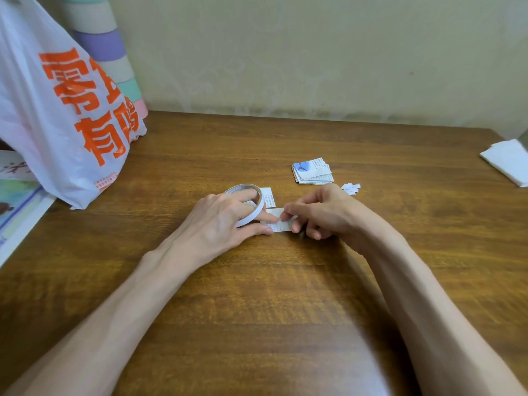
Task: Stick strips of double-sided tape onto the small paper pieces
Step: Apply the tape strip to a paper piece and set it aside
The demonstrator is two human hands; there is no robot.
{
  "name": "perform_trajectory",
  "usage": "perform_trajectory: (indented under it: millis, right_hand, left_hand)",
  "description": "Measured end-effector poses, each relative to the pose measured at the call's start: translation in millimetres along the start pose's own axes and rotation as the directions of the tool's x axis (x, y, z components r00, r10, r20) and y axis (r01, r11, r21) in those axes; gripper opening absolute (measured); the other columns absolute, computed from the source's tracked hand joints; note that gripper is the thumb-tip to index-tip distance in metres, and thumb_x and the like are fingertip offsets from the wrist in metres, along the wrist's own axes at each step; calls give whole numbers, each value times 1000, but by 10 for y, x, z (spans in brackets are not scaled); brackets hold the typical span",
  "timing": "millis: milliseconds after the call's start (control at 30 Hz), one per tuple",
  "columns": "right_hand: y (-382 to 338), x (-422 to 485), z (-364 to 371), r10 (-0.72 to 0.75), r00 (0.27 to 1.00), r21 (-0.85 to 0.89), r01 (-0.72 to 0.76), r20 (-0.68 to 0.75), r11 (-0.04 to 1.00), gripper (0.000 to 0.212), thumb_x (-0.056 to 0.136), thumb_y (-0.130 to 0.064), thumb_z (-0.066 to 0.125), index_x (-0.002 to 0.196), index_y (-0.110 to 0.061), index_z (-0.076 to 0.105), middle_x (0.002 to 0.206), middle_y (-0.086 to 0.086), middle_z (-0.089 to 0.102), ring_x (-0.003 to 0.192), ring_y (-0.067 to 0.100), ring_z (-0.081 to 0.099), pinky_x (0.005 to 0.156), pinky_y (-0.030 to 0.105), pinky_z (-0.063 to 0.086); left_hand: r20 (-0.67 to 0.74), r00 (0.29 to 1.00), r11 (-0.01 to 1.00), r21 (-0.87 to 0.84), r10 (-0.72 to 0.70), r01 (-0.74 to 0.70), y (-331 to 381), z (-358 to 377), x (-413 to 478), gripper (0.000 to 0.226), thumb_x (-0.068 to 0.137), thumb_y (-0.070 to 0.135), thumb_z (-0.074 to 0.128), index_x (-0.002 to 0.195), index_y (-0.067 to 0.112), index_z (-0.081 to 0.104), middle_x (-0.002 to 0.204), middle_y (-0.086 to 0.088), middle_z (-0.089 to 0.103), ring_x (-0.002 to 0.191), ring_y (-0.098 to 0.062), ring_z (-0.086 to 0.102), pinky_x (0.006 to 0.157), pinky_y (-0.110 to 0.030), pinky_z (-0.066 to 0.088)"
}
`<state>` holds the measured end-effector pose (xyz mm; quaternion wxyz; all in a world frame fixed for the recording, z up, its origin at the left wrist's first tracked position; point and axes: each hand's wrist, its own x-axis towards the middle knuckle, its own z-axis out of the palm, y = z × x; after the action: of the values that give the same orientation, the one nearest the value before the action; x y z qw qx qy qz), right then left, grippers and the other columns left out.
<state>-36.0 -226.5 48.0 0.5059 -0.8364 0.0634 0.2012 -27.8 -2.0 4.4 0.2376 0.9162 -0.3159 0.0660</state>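
Tape roll and paper piece held at mid-table

The left hand (225,221) grips the tape roll (259,207), with one finger curled through its hole and the roll standing tilted on the table (257,295). Its thumb presses the near left corner of a small printed paper piece (282,225). The right hand (323,214) has its fingers curled in, and its thumb and forefinger pinch the upper edge of the same paper piece, just beside the roll. Whether a strip of tape lies under those fingertips cannot be told.

Just beyond the roll lies another paper slip (267,197). Further back on the right sits a stack of cut papers (313,174), with small white scraps (351,188) beside it. A white plastic bag (57,115) with orange print stands at the left, and folded white paper (508,162) lies at the right edge.
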Motion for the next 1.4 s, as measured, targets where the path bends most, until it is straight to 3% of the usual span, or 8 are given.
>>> perform_trajectory:
  millis: [300,600,733,933,1167,1233,1333,1400]
  right_hand:
    - [17,21,-11,11,1000,0,-11,-12,1000,23,100,-22,67,91,-6,80,67,4,72,45,14,46,42,18,38]
    - [11,10,-73,12,999,-29,-13,-52,999,25,98,-24,70,87,-4,79,73,8,77,45,13,53,42,18,41]
    - [46,33,-140,-66,986,-65,57,-150,996,21,92,-26,77,80,-8,75,70,4,77,45,9,55,48,18,44]
    - [106,111,-42,-277,959,-239,255,-63,937,22,83,-37,86,79,-18,77,64,-6,68,55,2,56,59,19,43]
    - [161,215,11,-309,947,-312,267,-91,912,16,81,-33,88,78,-22,77,69,0,72,58,6,58,63,26,49]
    - [162,228,10,-283,955,-291,247,-91,924,17,81,-31,89,78,-21,76,62,-6,67,53,3,55,59,24,44]
    - [156,257,10,-244,964,-259,210,-107,943,19,80,-29,91,77,-20,75,52,-12,61,46,-1,51,54,19,39]
    - [150,267,18,-226,967,-258,189,-122,948,20,79,-29,92,78,-19,74,51,-13,61,45,-2,52,54,19,39]
  left_hand:
    - [-23,999,999,27,24,-23,6,13,5,47,95,71,45,113,44,79,97,9,58,78,-18,64,61,-46,55]
    - [-21,1000,1000,-12,10,-11,51,-7,26,36,91,62,56,104,39,80,96,12,60,80,-17,66,66,-45,56]
    - [-33,999,999,-41,9,-10,49,5,25,37,91,61,56,104,38,81,98,13,61,87,-15,68,69,-44,57]
    - [-59,998,999,-41,5,-8,52,23,17,26,94,58,63,105,42,80,95,12,59,82,-14,66,67,-45,56]
    - [-51,999,1000,-22,-4,3,44,17,27,32,92,62,57,106,44,79,96,11,59,81,-17,66,67,-46,56]
    - [-48,999,1000,-31,-6,4,61,9,21,34,91,62,56,106,43,80,97,12,59,82,-17,66,68,-46,56]
    - [-64,997,996,-85,-45,40,75,4,10,22,89,56,67,102,44,81,95,12,64,80,-8,66,73,-46,57]
    - [-95,982,976,-165,-162,145,47,-3,13,16,82,50,82,97,45,80,76,10,68,65,-2,61,83,-44,57]
